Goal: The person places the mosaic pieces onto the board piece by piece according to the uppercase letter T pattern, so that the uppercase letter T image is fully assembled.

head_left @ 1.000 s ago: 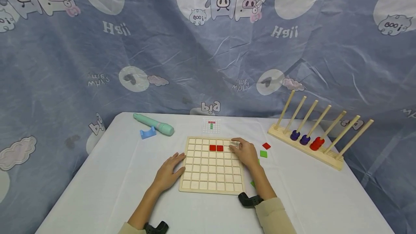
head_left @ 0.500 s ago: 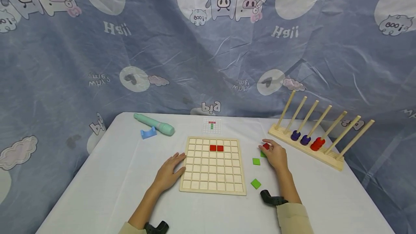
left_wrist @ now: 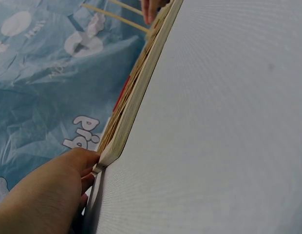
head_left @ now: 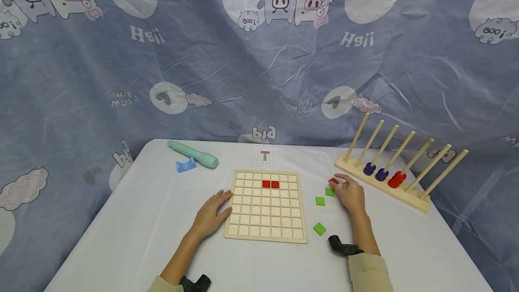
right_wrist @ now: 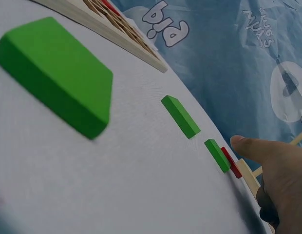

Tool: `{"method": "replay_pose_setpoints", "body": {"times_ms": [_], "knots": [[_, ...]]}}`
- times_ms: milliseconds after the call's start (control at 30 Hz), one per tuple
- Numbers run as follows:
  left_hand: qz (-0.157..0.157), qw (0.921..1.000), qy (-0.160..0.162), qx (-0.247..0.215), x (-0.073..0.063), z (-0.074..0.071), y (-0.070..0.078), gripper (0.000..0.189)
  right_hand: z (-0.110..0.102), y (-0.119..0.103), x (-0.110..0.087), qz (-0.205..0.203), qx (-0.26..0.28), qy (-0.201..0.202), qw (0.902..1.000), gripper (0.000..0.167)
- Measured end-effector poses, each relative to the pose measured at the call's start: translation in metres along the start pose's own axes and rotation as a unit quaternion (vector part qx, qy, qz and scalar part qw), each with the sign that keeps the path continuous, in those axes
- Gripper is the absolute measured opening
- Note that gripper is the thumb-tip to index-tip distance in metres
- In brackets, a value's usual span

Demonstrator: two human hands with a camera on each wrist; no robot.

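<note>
A: Where was the loose red tile (right_wrist: pixel 233 165), and did the right hand (head_left: pixel 352 194) have it?

B: It lay on the table (head_left: pixel 121 238), out past the right edge of the wooden grid board (head_left: pixel 265 211), just beside the farthest of three green tiles (head_left: pixel 320 201). The right hand's fingers were at it, but I couldn't tell whether they pinched it

A: And the left hand (head_left: pixel 210 214)?

B: Relaxed, fingers unclenched, resting against the board's left edge

A: What else was about?

B: Two red tiles (head_left: pixel 266 184) sat side by side in the board's second row from its far edge. A printed pattern card (head_left: pixel 265 157) lay near the table's far edge, and a peg abacus (head_left: pixel 379 183) stood by the far right corner
</note>
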State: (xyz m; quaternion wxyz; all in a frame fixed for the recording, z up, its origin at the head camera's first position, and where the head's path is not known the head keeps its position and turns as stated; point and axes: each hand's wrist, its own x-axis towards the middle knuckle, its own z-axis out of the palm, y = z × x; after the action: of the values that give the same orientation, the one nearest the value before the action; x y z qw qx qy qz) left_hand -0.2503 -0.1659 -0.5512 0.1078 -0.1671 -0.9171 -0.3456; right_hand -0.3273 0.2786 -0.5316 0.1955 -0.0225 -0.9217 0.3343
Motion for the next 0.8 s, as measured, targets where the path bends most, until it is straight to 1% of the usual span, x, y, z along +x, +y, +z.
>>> {"method": "replay_pose_setpoints", "body": {"times_ms": [200,433,567,667,800], "knots": [[-0.007,1.0,-0.002,-0.004,-0.0001,-0.0005,0.0005,0.046,-0.0001,0.0027,-0.0001,-0.002,0.0,-0.001,1.0,0.04],[-0.001,1.0,0.003,-0.005,-0.0001,-0.0001,0.0003,0.045,-0.0014,0.0059,-0.0008,0.019,-0.007,-0.008,0.9998,0.042],[0.001,1.0,0.002,-0.005,0.0003,-0.0005,0.0003,0.046,-0.0015,0.0068,-0.0004,0.017,-0.009,-0.015,0.9997,0.042],[0.002,1.0,0.002,-0.003,0.001,-0.0007,0.0004,0.046,-0.002,0.006,-0.0005,0.012,-0.018,-0.021,0.9995,0.041],[0.0,1.0,0.0,-0.006,0.0011,-0.0005,0.0,0.046,-0.003,0.0049,-0.0015,0.019,-0.039,-0.029,0.9986,0.04]]}}
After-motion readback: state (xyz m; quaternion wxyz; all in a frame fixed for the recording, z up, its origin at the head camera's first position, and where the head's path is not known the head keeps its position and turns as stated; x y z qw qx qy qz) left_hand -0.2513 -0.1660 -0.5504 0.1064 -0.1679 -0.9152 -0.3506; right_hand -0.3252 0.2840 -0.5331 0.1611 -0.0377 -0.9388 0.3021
